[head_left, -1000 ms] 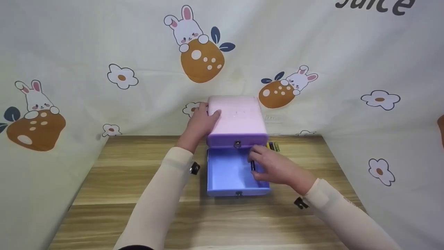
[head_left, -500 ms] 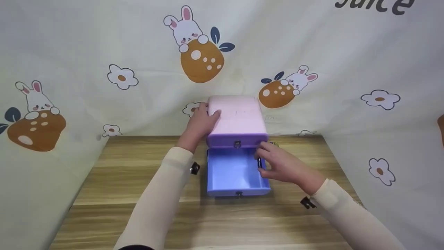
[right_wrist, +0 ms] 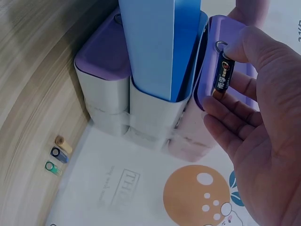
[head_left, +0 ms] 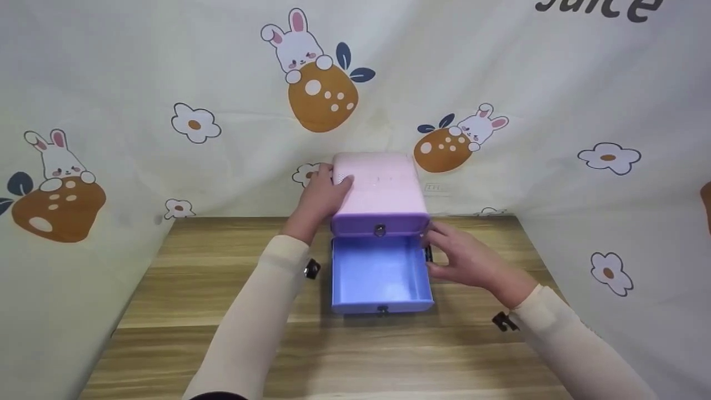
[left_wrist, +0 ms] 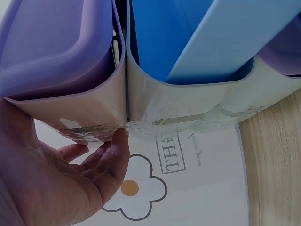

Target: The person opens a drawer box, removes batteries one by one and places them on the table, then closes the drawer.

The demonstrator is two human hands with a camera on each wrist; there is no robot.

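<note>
A stacked drawer unit (head_left: 380, 186) stands at the back of the table, pink on top with a purple upper drawer front. Its blue drawer (head_left: 372, 272) is pulled out, and nothing shows inside. My left hand (head_left: 319, 197) holds the unit's upper left side, thumb on top and fingers down the side. Just right of the blue drawer, my right hand (head_left: 472, 261) pinches a black battery (right_wrist: 223, 70) between thumb and fingers. The right wrist view shows white lettering on its wrapper.
Three small cylinders, one yellowish (right_wrist: 63, 143), one blue (right_wrist: 59, 154) and one green (right_wrist: 52, 167), stand on the wooden table (head_left: 222, 311) right of the unit. A printed cloth (head_left: 239, 72) hangs behind and at both sides.
My right hand has moved right with the battery, from over the blue drawer to beyond its right edge, now covering the small cylinders in the head view. My left hand has stayed put.
</note>
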